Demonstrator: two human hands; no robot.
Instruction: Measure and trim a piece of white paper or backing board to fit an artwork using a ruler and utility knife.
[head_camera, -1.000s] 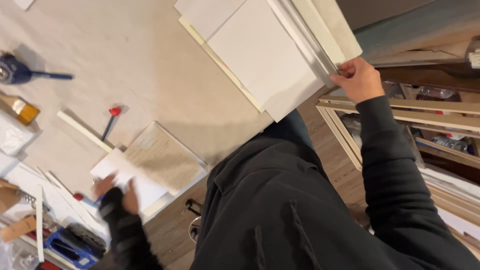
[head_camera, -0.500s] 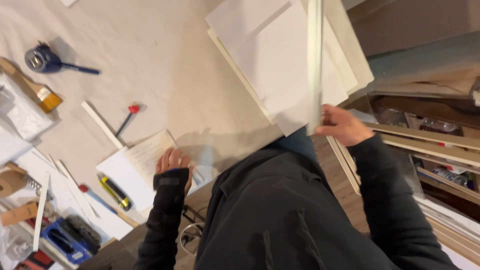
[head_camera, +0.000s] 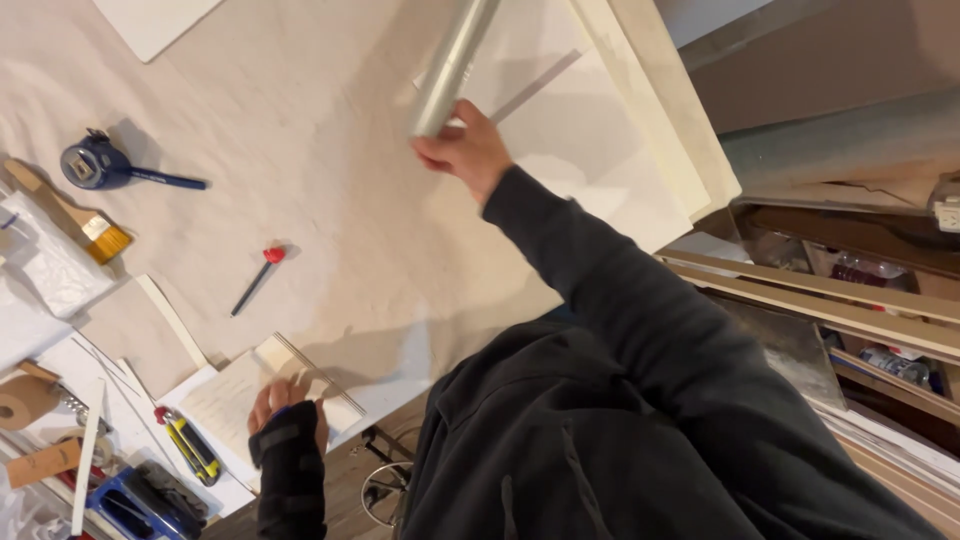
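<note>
since the earlier frame the right hand (head_camera: 468, 150) has swung away from the edge of the stacked pale boards (head_camera: 640, 130) and now sits out over the cloth-covered tabletop (head_camera: 330, 150), while the left hand (head_camera: 285, 405) has stayed low at the near edge. right grip: closed around the lower end of a long, pale, silvery strip (head_camera: 452, 62), which rises up and out of the top of the view, blurred. left grip: fingers curled and resting on a small pale tile (head_camera: 235, 400) at the tabletop's near edge; whether it clasps the tile cannot be told. just beside that hand lies a yellow and black utility knife (head_camera: 192, 449). further out on the cloth, well apart from both hands: a red-tipped pencil (head_camera: 256, 278), a blue tape measure (head_camera: 95, 165) and a paintbrush (head_camera: 75, 215).
</note>
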